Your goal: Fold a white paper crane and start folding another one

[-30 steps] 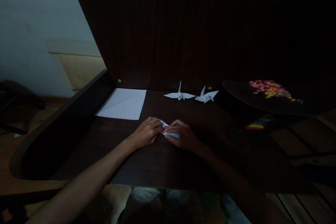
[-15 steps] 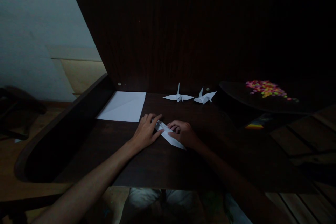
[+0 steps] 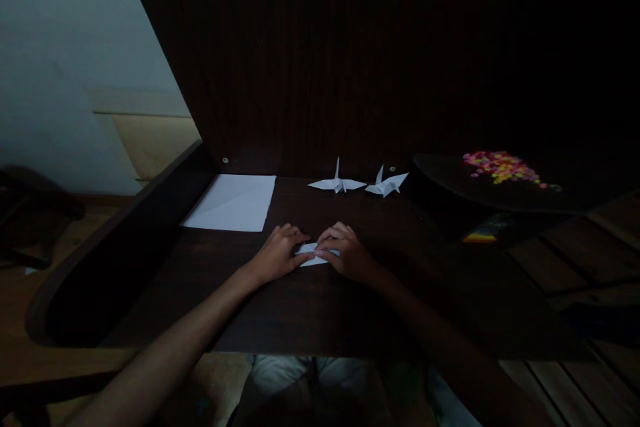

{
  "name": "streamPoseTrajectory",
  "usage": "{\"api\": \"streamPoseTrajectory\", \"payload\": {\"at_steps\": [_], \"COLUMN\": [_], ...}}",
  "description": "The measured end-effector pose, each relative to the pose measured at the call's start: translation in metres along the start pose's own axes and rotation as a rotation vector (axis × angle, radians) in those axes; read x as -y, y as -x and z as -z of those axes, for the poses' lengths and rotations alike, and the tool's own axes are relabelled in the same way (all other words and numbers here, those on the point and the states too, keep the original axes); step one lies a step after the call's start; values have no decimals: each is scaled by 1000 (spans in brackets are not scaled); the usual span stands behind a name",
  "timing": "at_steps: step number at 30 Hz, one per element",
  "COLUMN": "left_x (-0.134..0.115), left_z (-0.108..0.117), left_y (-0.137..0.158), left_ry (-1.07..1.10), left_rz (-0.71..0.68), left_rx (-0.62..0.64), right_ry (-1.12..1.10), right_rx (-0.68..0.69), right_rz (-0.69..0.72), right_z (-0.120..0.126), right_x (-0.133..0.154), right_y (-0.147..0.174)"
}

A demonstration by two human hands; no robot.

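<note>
Hands: two, near the middle of the frame, both on one piece of folded paper.
Left hand (image 3: 280,252): thumb and fingers closed on the paper's left end, thumb along the near edge, the other fingers bent over the far side.
Right hand (image 3: 347,253): thumb and fingers closed on the right end, the thumb reaching toward the left thumb.
Folded paper (image 3: 314,261): one, white, low on the dark desk (image 3: 300,320), just below the centre of the frame, partly covered by the fingers.
Paper cranes (image 3: 337,184): two, white, side by side above the right hand; the second crane (image 3: 387,185) sits just to the right, its wings tilted.
White sheet (image 3: 233,203): flat at left of centre, a slanting line across it; whether one sheet or several, I cannot tell.
Bolts (image 3: 225,160): two pale ones low on the back board (image 3: 325,67), one above the sheet, one above the second crane.
Shelf (image 3: 435,177): one, right side of the frame.
Coloured bits (image 3: 503,168): one heap on the shelf, pink, red and yellow, too small to count.
Yellow-orange item (image 3: 480,238): one, below the shelf, too dim to name.
Side panel (image 3: 115,247): one, rounded at its near end, left side of the frame.
</note>
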State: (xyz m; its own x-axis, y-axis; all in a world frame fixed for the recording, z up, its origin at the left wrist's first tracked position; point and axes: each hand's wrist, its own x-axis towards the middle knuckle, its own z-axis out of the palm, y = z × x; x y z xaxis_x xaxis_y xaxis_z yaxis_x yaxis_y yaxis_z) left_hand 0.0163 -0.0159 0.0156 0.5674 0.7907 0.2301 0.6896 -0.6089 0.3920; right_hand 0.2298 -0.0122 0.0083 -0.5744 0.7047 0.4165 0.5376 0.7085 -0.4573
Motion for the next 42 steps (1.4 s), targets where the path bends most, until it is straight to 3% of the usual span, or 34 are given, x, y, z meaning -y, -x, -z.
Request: {"api": "streamPoseTrajectory", "payload": {"at_steps": [13, 21, 25, 29, 31, 37, 42], "left_x": [-2, -5, -10, -13, -13, -18, -25], "left_z": [2, -1, 6, 13, 12, 1, 1], "left_y": [-3, -2, 1, 2, 1, -3, -3], "left_ry": [193, 145, 67, 147, 270, 875, 870], "left_rz": [104, 23, 27, 129, 207, 249, 234], "left_rx": [-13, -114, -258, -575, -660, -478, -303], "right_ry": [43, 78, -3, -302, -456, -733, -810], "right_rx": [-8, 26, -74, -271, -348, -407, -348], "right_rz": [44, 56, -51, -321, -437, -498, -470], "right_z": [-7, -6, 1, 11, 13, 4, -6], "right_x": [9, 5, 0, -3, -4, 3, 17], "right_y": [-1, -1, -2, -5, -6, -7, -4]}}
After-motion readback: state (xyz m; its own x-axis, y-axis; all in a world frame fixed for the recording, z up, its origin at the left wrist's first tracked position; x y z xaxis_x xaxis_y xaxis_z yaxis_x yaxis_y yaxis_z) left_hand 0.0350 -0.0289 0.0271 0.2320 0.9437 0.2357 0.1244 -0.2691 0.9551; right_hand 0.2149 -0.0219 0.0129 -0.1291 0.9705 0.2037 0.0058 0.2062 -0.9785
